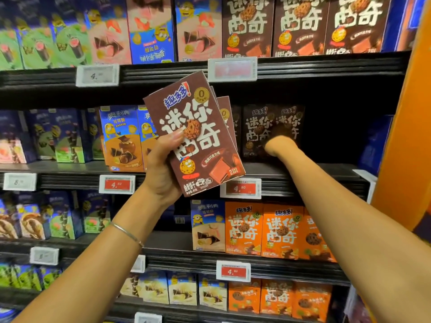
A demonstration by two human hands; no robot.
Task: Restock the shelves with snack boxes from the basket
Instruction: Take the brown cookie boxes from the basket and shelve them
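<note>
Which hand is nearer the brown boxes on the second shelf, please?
Right. The right hand reaches the shelf boxes; the left hand holds a stack forward, to their left.

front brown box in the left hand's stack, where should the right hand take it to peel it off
Probably best to pinch its upper right corner, coming from the right. The left hand clamps the front brown box along its lower left edge, thumb on the face, and that tilted corner stands clear.
</note>
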